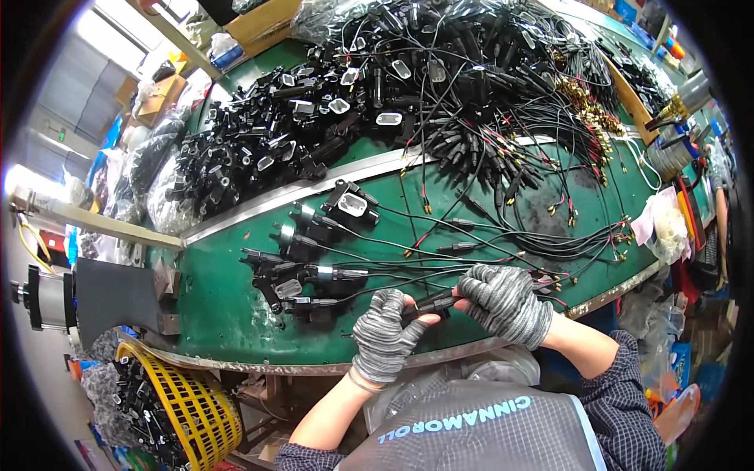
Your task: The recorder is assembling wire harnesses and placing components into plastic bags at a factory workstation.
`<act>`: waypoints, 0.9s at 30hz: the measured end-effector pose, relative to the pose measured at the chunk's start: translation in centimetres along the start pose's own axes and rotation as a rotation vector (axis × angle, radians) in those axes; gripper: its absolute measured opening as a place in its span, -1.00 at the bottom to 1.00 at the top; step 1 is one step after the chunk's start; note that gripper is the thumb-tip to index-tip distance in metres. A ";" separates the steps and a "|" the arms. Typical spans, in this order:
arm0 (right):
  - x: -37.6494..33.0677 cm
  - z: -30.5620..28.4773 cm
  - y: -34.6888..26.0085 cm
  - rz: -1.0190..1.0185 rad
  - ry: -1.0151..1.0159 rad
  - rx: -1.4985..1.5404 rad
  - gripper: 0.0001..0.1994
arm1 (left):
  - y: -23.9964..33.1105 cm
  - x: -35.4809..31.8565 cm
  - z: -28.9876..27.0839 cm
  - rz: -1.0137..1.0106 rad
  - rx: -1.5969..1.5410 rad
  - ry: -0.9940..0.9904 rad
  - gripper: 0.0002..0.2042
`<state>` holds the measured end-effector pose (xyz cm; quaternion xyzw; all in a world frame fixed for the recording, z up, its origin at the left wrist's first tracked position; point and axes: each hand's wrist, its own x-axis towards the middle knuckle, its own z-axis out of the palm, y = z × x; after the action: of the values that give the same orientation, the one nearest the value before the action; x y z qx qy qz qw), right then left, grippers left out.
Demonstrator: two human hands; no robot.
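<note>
Both my hands wear grey striped knit gloves with bare fingertips. Between them, above the near edge of the green bench (224, 318), is a slim black part (430, 304); its exact kind is unclear. My left hand (385, 336) is closed on its left end, thumb along the near side. My right hand (506, 302) pinches the right end, its fingers partly hidden by the glove. Just beyond my hands lie several black cabled assemblies (314, 272), their black cables (440, 275) running right. One farther assembly has a pale oval plate (351, 204).
A metal strip (302, 188) divides the bench. Behind it are a heap of black parts (267, 118) and bundled cables with red and gold-coloured ends (581, 110). A yellow basket (206, 408) of black parts stands below left. A dark grey machine (118, 294) sits at the left edge.
</note>
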<state>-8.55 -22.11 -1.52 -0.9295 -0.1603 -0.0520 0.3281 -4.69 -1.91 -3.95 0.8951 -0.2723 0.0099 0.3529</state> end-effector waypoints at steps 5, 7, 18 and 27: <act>0.8 0.5 0.0 -0.147 -0.016 -0.146 -0.83 | 0.1 0.6 0.0 0.252 0.056 0.034 -0.68; 0.8 0.3 0.2 -0.129 -0.199 -0.183 -0.82 | 0.2 0.6 -0.3 0.301 0.130 -0.029 -0.70; 1.2 0.8 0.5 -0.253 0.022 -0.200 -0.75 | 0.5 1.1 -0.9 0.158 0.028 -0.157 -0.80; 1.4 1.9 0.2 -0.272 0.126 -0.264 -0.80 | 0.5 1.0 -0.8 0.175 0.047 -0.183 -0.79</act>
<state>-7.13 -20.72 -2.82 -0.9291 -0.2554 -0.1748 0.2025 -3.98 -2.17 -2.81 0.8731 -0.3800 -0.0348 0.3033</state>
